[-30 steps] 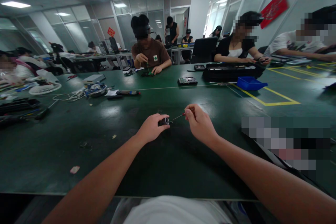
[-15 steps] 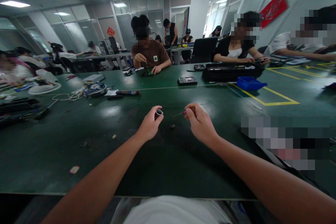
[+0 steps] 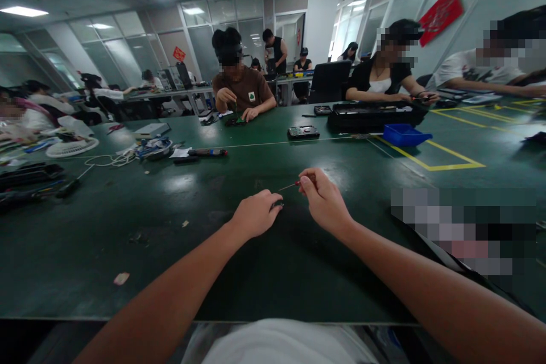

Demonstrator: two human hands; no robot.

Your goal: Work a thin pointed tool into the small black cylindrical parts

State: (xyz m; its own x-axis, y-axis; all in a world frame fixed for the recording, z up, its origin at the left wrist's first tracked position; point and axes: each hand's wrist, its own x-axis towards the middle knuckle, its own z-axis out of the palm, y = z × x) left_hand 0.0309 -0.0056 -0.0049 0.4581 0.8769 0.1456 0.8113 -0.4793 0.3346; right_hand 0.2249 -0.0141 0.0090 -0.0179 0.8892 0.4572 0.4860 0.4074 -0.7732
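My left hand (image 3: 258, 213) is low over the green table, its thumb and index finger closed around a small dark metal part (image 3: 278, 203). The rest of its fingers curl underneath, out of sight, and the dark cylinder with a pale rim does not show. In my right hand (image 3: 322, 196) is a thin screwdriver (image 3: 290, 186), gripped by its red handle. Its shaft points left, with the tip just above and beyond the fingers of my left hand.
Ahead on the table (image 3: 256, 284) lie a hard drive (image 3: 303, 132), a blue tray (image 3: 405, 135) and a pen-like tool (image 3: 209, 152). A bundle of cables (image 3: 154, 148) is at the left. Co-workers sit across the table, one in a brown shirt (image 3: 245, 91).
My left hand has moved right and down to the small metal part and closed around it. The cylinder it held has gone out of sight. My right hand stays nearly still with the screwdriver.
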